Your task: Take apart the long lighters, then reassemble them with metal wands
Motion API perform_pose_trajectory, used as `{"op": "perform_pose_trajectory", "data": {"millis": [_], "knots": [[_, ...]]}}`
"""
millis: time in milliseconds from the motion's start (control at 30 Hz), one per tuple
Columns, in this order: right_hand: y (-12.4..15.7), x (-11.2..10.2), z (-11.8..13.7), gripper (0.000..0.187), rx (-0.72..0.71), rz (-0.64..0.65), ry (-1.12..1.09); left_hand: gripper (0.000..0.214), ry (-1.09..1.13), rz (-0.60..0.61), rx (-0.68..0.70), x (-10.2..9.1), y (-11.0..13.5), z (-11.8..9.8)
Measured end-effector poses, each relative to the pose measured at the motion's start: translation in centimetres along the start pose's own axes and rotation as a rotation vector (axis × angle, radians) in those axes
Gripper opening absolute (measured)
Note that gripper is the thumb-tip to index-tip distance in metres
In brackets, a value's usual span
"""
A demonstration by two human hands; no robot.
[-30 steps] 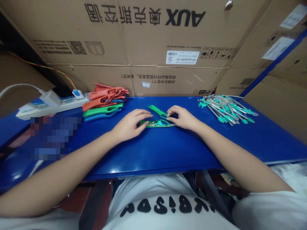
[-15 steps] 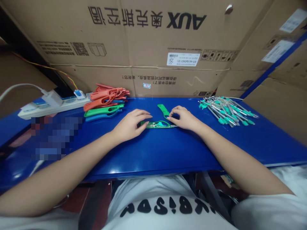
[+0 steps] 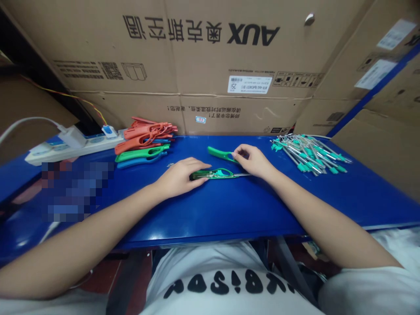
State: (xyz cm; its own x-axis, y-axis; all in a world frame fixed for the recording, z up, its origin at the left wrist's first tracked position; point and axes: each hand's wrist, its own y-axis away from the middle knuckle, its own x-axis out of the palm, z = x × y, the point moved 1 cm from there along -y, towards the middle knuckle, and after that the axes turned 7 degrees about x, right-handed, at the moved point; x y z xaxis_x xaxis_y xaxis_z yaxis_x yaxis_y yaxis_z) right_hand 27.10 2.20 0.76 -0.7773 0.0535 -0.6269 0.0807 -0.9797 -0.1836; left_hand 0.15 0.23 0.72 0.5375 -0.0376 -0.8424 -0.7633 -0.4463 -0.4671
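On the blue table, a green lighter-like part with a metal rod lies flat in the middle. My left hand rests on its left end, fingers curled over it and pressing it down. My right hand pinches the end of a separate green plastic shell half, which lies just behind the first part and points left.
A stack of orange, green and blue plastic shells lies at the back left. A pile of metal rods with teal tips lies at the back right. A white power strip sits far left. Cardboard boxes wall the back.
My right hand has swung the loose green shell half from pointing up and back to lying nearly level, pointing left. The left hand has stayed on the rod part.
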Motion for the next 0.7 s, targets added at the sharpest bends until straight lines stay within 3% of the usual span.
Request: {"op": "perform_pose_trajectory", "data": {"millis": [133, 233, 333, 433, 600, 700], "knots": [[0.0, 0.3, 0.4, 0.025, 0.143, 0.103, -0.304, 0.045, -0.099, -0.177, 0.055, -0.6, -0.2, 0.0], [0.1, 0.4, 0.4, 0.032, 0.215, 0.224, -0.456, 0.046, -0.121, -0.217, 0.052, -0.6, -0.2, -0.1], [0.3, 0.5, 0.2, 0.034, 0.217, 0.287, -0.470, 0.039, -0.094, -0.214, 0.007, -0.2, 0.0, -0.1], [0.6, 0.6, 0.3, 0.040, 0.077, 0.286, -0.326, 0.036, -0.054, -0.161, -0.024, 0.0, 0.1, -0.1], [1.4, 0.7, 1.2, 0.035, -0.393, 0.262, 0.154, 0.034, -0.077, -0.062, -0.027, -0.6, 0.0, 0.2], [1.6, 0.7, 1.5, 0.035, -0.520, 0.269, 0.284, 0.029, -0.084, 0.044, -0.025, -1.0, -0.1, 0.3]]}}
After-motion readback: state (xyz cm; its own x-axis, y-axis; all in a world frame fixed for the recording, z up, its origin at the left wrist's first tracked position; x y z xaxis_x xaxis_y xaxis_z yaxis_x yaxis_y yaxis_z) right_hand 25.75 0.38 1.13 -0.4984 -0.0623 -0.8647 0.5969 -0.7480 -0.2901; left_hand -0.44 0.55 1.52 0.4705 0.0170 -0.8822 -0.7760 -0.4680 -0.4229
